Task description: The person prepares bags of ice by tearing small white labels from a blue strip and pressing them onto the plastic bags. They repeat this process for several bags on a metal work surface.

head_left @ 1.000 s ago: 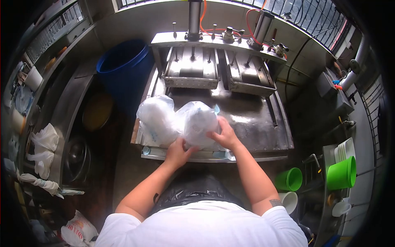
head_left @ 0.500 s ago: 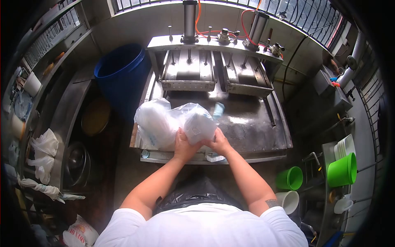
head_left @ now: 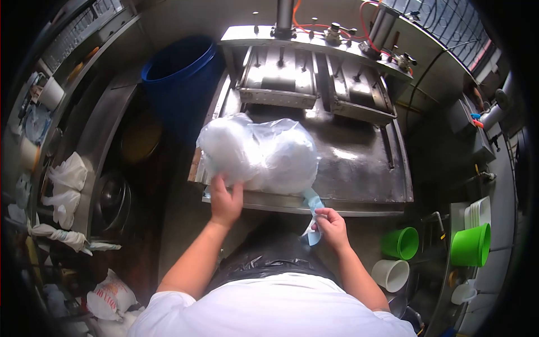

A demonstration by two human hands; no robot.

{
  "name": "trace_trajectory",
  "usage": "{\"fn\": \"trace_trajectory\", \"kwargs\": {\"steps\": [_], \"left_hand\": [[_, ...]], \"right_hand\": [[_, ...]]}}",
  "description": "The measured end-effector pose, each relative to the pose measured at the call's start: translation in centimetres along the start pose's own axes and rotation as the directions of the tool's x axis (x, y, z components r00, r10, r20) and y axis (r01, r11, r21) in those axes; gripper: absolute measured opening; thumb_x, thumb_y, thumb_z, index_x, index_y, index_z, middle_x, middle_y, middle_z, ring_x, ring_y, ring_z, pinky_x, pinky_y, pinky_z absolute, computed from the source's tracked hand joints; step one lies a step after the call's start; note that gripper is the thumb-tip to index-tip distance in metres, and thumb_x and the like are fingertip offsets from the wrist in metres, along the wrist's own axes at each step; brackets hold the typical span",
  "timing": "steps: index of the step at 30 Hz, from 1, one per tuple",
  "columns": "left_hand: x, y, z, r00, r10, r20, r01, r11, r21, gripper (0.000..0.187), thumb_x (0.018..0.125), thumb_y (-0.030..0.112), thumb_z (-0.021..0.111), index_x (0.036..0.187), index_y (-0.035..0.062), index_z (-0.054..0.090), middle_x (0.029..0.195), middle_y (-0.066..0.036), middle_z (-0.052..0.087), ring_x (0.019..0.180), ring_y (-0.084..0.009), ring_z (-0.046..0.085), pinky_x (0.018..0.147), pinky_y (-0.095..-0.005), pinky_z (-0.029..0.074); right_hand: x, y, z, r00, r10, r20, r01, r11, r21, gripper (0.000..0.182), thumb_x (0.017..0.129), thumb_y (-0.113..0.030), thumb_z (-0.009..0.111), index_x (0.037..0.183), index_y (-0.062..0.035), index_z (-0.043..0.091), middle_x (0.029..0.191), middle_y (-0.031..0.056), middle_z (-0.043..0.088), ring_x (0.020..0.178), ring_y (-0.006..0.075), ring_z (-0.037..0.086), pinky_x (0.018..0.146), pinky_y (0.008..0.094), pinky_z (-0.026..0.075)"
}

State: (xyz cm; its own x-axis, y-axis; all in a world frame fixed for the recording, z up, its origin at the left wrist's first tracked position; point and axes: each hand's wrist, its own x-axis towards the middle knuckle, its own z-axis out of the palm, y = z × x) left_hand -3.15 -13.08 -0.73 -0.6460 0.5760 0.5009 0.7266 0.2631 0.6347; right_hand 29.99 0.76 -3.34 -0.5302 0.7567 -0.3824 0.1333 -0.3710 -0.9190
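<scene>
Two puffed, translucent plastic bags sit side by side on the steel table point(head_left: 365, 191), a left bag point(head_left: 227, 143) and a right bag point(head_left: 289, 154). My left hand point(head_left: 226, 201) touches the lower front of the left bag, fingers apart. Below the right bag, at the table's front edge, my right hand point(head_left: 332, 227) pinches a light blue strip point(head_left: 314, 233) between thumb and fingers. The strip hangs down over the edge, and its upper end lies close to the right bag.
A steel press point(head_left: 278, 84) with cylinders and orange hoses stands at the back of the table. Behind left is a blue barrel point(head_left: 179, 70). Green buckets point(head_left: 470, 245) and a white bucket point(head_left: 390, 275) are at the right. White bags point(head_left: 70, 174) lie on the left shelf.
My hands have moved apart, the left to the left bag's front, the right down and rightward with the blue strip. The right bag now rests on the table, and the view has shifted.
</scene>
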Motion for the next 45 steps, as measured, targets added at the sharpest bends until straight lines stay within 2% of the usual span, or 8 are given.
{"fn": "trace_trajectory", "kwargs": {"steps": [4, 6, 16, 18, 20, 24, 33, 45], "left_hand": [[10.7, 1.7, -4.2, 0.923, 0.233, -0.307, -0.189, 0.968, 0.167, 0.071, 0.099, 0.022, 0.082, 0.154, -0.0042, 0.045, 0.136, -0.021, 0.064, 0.127, -0.0304, 0.061, 0.11, -0.0409, 0.05], [13.7, 0.7, -6.2, 0.968, -0.176, 0.18, 0.223, 0.932, -0.286, 0.067, 0.098, 0.022, 0.083, 0.15, -0.0053, 0.051, 0.125, -0.017, 0.071, 0.113, -0.0219, 0.067, 0.103, -0.0362, 0.054], [17.2, 5.3, -11.1, 0.969, 0.21, -0.126, -0.233, 0.951, -0.202, 0.028, 0.11, 0.026, 0.068, 0.106, -0.0022, 0.072, 0.098, -0.016, 0.067, 0.089, -0.023, 0.066, 0.083, -0.033, 0.053], [17.2, 4.6, -10.8, 0.939, 0.252, 0.232, -0.254, 0.967, -0.023, 0.024, 0.11, 0.021, 0.065, 0.111, -0.002, 0.073, 0.099, -0.016, 0.072, 0.091, -0.0216, 0.069, 0.085, -0.0341, 0.054], [16.7, 4.3, -10.6, 0.905, 0.115, 0.41, -0.19, 0.971, 0.146, 0.021, 0.109, 0.017, 0.063, 0.114, -0.0013, 0.073, 0.097, -0.015, 0.076, 0.089, -0.0204, 0.071, 0.085, -0.0357, 0.055], [16.2, 4.0, -9.9, 0.994, -0.068, 0.081, 0.078, 0.988, -0.13, 0.024, 0.111, 0.022, 0.064, 0.114, 0.0004, 0.074, 0.09, -0.009, 0.075, 0.08, -0.0158, 0.068, 0.078, -0.0331, 0.055], [17.5, -0.7, -10.2, 0.9, -0.22, 0.376, 0.368, 0.846, -0.386, 0.027, 0.114, 0.022, 0.06, 0.106, 0.0007, 0.075, 0.085, 0.006, 0.065, 0.074, -0.0047, 0.054, 0.069, -0.0242, 0.045], [20.9, -2.3, -10.7, 0.978, -0.161, -0.133, 0.114, 0.946, -0.304, 0.03, 0.112, 0.024, 0.064, 0.102, -0.0016, 0.075, 0.08, -0.005, 0.069, 0.074, -0.0129, 0.058, 0.073, -0.0319, 0.05]], "right_hand": [[-0.9, -2.9, 3.7, 0.983, 0.07, 0.171, -0.086, 0.992, 0.092, 0.025, 0.097, -0.005, 0.069, 0.121, -0.0013, 0.074, 0.098, 0.0056, 0.073, 0.086, 0.0126, 0.068, 0.082, 0.0286, 0.054], [-0.7, -4.0, 4.8, 0.977, 0.097, 0.191, -0.12, 0.986, 0.112, 0.023, 0.095, -0.006, 0.069, 0.117, -0.0004, 0.076, 0.098, 0.0048, 0.073, 0.09, 0.0127, 0.065, 0.085, 0.0286, 0.052], [-0.1, -5.7, 9.1, 0.953, -0.028, 0.301, 0.027, 1.0, 0.006, 0.026, 0.106, -0.01, 0.06, 0.124, 0.0027, 0.074, 0.108, 0.009, 0.076, 0.094, 0.0165, 0.074, 0.088, 0.0314, 0.057], [0.3, -5.9, 10.1, 0.952, 0.009, 0.306, -0.007, 1.0, -0.006, 0.029, 0.107, -0.013, 0.062, 0.128, 0.0028, 0.072, 0.111, 0.008, 0.074, 0.091, 0.0151, 0.072, 0.086, 0.0308, 0.057], [0.7, -6.5, 10.7, 0.948, 0.02, 0.316, -0.008, 0.999, -0.04, 0.03, 0.107, -0.015, 0.062, 0.13, 0.0021, 0.072, 0.11, 0.0069, 0.073, 0.089, 0.0142, 0.07, 0.085, 0.0303, 0.057], [2.8, -6.8, 13.4, 0.923, -0.009, 0.384, 0.017, 1.0, -0.018, 0.036, 0.108, -0.02, 0.064, 0.137, -0.0007, 0.068, 0.103, 0.0037, 0.069, 0.084, 0.0119, 0.065, 0.08, 0.0292, 0.055], [11.3, -5.8, 23.5, 0.976, 0.021, 0.217, -0.098, 0.932, 0.349, 0.032, 0.106, -0.027, 0.072, 0.129, -0.0059, 0.066, 0.1, 0.0014, 0.065, 0.075, 0.0121, 0.059, 0.067, 0.0305, 0.049], [12.2, -4.5, 22.1, 0.948, -0.036, 0.316, -0.123, 0.875, 0.469, 0.025, 0.104, -0.034, 0.077, 0.104, -0.0122, 0.065, 0.088, -0.002, 0.064, 0.071, 0.0113, 0.06, 0.063, 0.0302, 0.048]]}}
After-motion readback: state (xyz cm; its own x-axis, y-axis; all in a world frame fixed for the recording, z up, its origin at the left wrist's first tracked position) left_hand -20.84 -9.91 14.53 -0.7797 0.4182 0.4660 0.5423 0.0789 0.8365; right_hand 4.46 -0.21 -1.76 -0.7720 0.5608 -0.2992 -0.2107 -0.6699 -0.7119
